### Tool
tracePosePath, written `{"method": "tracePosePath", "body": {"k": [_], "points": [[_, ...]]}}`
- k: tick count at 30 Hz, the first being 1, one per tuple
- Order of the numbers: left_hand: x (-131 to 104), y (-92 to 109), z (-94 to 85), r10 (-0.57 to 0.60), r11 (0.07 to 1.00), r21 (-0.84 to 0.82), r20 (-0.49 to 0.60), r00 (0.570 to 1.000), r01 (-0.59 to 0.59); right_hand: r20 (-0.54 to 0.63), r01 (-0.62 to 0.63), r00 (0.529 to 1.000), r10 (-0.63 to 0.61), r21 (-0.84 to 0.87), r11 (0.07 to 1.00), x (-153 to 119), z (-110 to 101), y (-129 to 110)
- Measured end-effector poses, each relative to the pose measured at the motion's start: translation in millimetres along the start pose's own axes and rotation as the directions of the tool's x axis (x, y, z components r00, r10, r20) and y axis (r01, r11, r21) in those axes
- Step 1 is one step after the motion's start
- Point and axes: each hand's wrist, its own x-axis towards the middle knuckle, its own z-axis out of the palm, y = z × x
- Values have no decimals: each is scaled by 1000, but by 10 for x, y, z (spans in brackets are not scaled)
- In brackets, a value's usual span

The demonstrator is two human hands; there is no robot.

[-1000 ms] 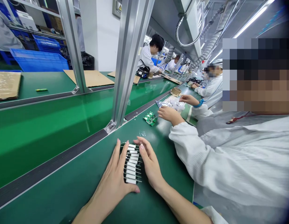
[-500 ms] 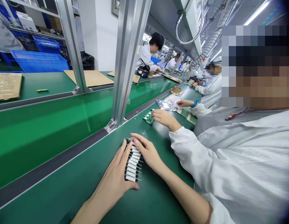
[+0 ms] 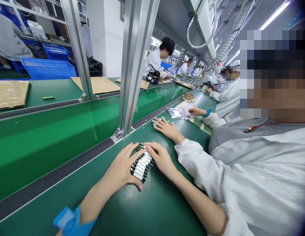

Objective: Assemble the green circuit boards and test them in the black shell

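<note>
A dark circuit board (image 3: 133,168) lies on the green bench, carrying a row of several white rectangular parts (image 3: 141,166) whose wire leads stick out to the right. Along its left side, my left hand (image 3: 121,165) spans the board, thumb at the near end and fingers at the far end, gripping it. My right hand (image 3: 163,159) is at the far right corner, thumb and forefinger closed together there on the board or its end part; the fingertips partly cover what they touch. A blue wrist strap (image 3: 75,221) is around my left wrist.
Beyond, a co-worker's hand (image 3: 169,129) rests over a green circuit board (image 3: 167,120). Another hand (image 3: 197,111) touches a silvery bag (image 3: 177,113). A metal post (image 3: 136,72) rises at the bench edge beside a dark rail (image 3: 93,154). A tape roll (image 3: 188,96) stands farther back.
My left hand has shifted back, showing its wrist strap, and the board has turned slightly between my hands. The co-worker's hand has flattened over the green circuit board.
</note>
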Motion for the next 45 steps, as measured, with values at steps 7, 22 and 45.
{"method": "tracePosePath", "body": {"k": [7, 22, 45], "points": [[628, -155, -71, 134, 980, 166, -169, 977, -106, -216, -20, 976, 3, -77, 997, 488, -130, 298], [184, 41, -82, 10, 1000, 27, -405, 914, 1, -477, 25, 875, -86, -134, 991, 506, -191, 366], [-4211, 230, -698, -318, 499, 216, -855, 410, 839, 640, 756, 389, -663, 189, 626, -691, 2422, -1319]]}}
